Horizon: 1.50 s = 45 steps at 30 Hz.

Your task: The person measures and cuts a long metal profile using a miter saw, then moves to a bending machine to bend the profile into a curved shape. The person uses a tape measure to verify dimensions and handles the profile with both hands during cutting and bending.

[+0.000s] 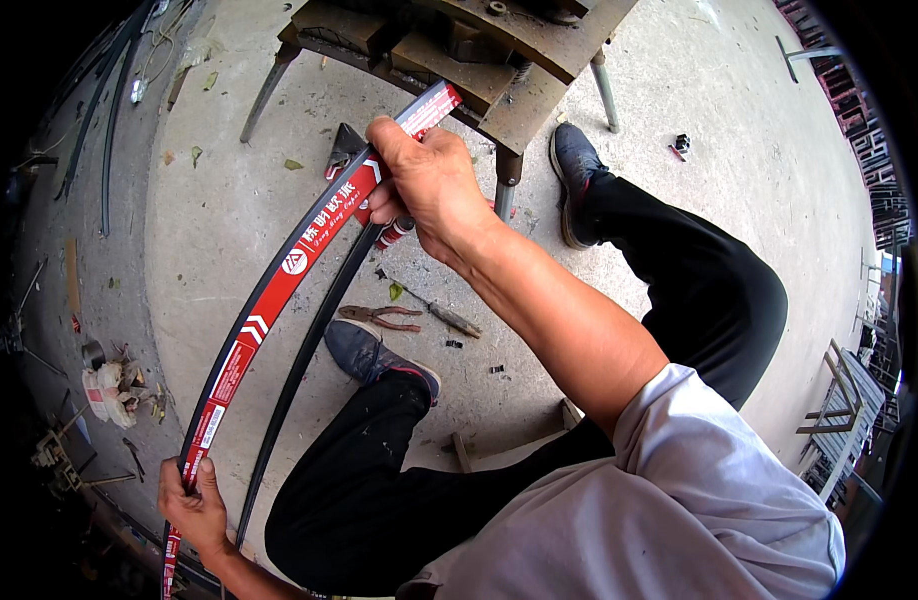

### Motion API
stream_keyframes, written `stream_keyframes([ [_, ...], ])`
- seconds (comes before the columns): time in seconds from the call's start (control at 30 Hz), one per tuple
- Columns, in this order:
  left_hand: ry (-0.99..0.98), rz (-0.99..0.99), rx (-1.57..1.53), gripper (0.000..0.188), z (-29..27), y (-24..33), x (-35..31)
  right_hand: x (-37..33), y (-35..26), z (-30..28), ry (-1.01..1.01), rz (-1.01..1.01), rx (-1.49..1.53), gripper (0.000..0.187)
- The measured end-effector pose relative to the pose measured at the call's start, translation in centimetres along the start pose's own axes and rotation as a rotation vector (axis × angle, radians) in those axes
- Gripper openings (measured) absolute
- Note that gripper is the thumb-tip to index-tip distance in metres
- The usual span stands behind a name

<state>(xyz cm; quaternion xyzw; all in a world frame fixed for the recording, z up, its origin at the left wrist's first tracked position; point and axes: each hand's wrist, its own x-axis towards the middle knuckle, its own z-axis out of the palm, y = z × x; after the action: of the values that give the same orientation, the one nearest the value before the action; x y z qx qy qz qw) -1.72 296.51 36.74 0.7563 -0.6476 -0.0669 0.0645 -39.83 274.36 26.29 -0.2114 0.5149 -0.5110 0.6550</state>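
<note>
A long, narrow profile strip (pixel 269 293), dark along its edge and covered with red printed film, runs from the upper middle down to the lower left. My right hand (pixel 434 185) is closed round it near its upper end. Lower down, my left hand (pixel 197 507) grips the same strip, thumb over its face. The upper end of the strip lies at the front edge of a worn metal work stand (pixel 519 120). Behind the strip, a thin black strip (pixel 297 382) runs roughly alongside; its upper end is hidden by my right hand.
Pliers (pixel 379 317) and a pointed hand tool (pixel 451 319) lie on the concrete between my shoes. A red cylinder (pixel 393 234) shows below my right hand. Long dark strips (pixel 114 120) and debris (pixel 119 388) lie at left. Metal frames (pixel 847 400) stand at right.
</note>
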Motion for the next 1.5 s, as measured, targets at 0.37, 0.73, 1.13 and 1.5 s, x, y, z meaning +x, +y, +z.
stream_keyframes([
  [0.37,-0.121,-0.102,-0.092,0.050,1.1,0.3,-1.5,0.1,-0.4,-0.2,0.043,0.032,-0.103,0.039],
  [0.73,-0.173,-0.124,-0.122,0.048,-1.0,1.3,-0.8,0.0,-0.5,0.0,0.037,0.023,-0.070,0.036],
  [1.13,-0.227,-0.127,-0.187,0.049,-0.4,1.0,-1.3,-0.1,-0.3,-0.2,0.050,0.001,-0.085,0.041],
  [1.5,-0.168,-0.073,-0.096,0.045,-0.1,0.1,0.5,0.1,0.0,0.3,0.080,-0.004,-0.062,0.039],
])
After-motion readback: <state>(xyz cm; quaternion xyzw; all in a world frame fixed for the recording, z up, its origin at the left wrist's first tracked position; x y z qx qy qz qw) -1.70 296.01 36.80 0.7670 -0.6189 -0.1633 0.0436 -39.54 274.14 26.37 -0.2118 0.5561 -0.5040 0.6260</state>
